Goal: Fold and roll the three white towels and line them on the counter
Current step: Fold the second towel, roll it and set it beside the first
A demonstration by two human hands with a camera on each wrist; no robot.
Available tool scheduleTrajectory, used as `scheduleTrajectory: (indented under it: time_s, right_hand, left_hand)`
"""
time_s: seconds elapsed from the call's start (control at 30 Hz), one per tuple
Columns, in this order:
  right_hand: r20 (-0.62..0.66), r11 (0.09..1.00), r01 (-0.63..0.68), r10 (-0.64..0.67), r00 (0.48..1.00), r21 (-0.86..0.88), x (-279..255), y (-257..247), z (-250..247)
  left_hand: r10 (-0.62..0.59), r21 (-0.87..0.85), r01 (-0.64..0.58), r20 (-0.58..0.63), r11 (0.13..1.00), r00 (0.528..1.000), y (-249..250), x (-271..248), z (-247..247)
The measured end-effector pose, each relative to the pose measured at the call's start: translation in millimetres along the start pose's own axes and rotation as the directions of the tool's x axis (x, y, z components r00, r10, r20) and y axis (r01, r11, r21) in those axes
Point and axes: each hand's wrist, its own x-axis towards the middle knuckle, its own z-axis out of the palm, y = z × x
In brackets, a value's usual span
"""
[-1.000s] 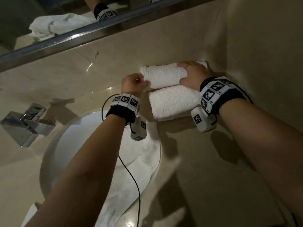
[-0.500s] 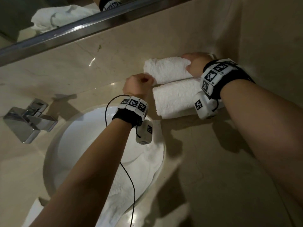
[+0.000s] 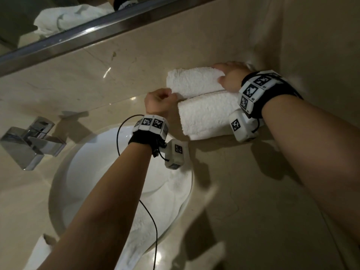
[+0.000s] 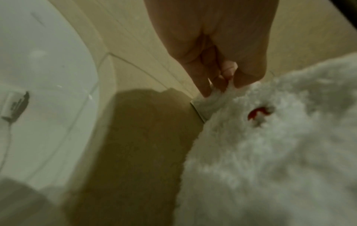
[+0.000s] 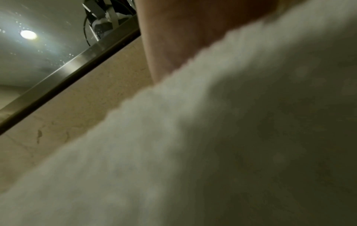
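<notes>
Two rolled white towels lie side by side at the back right of the counter. The far roll (image 3: 194, 81) sits against the wall and the near roll (image 3: 208, 114) is just in front of it. My left hand (image 3: 158, 101) pinches the far roll's left end; in the left wrist view the fingertips (image 4: 218, 90) nip the towel's (image 4: 270, 152) fluffy edge. My right hand (image 3: 231, 76) grips the far roll's right end, fingers behind it and thumb in front. In the right wrist view blurred towel (image 5: 193, 152) hides the fingers. A third white towel (image 3: 155, 211) lies loose in the sink.
A white round sink (image 3: 58, 191) takes up the lower left, with a chrome faucet (image 3: 29, 141) to its left. A mirror (image 3: 58, 16) with a metal frame runs along the back. The side wall (image 3: 311, 36) stands right of the rolls. Bare counter (image 3: 253, 211) spreads at the front right.
My right hand has slid a little toward the far roll's right end. My left hand has stayed at its left end. Both rolls lie much as before.
</notes>
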Motion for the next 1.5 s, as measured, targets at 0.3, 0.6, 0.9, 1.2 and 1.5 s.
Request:
scheduleTrajectory:
  time_s: [0.3, 0.6, 0.9, 1.2, 1.5]
  right_hand:
    - [-0.036, 1.000, 0.031, -0.031, 0.999, -0.004, -3, 0, 11]
    - [-0.054, 0.999, 0.047, -0.045, 0.998, 0.028, -11, 3, 9]
    - [-0.100, 0.996, 0.067, -0.060, 0.993, 0.066, -14, 3, 11]
    - [-0.183, 0.855, -0.325, 0.424, 0.887, 0.405, -23, 14, 6]
    - [-0.184, 0.785, -0.270, 0.434, 0.882, 0.557, -36, 34, 13]
  left_hand:
    - [-0.004, -0.033, 0.005, 0.047, 0.999, 0.999, 2, 10, 1]
    - [-0.081, -0.008, 0.083, 0.169, 0.997, 0.982, 9, 26, 1]
    - [-0.105, 0.026, 0.102, 0.262, 0.994, 0.959, 9, 29, -4]
    - [-0.249, 0.310, 0.202, 0.120, 0.929, 0.961, 30, 34, -2]
    - [0.010, 0.397, -0.095, 0.211, 0.913, 0.978, 10, 15, 10]
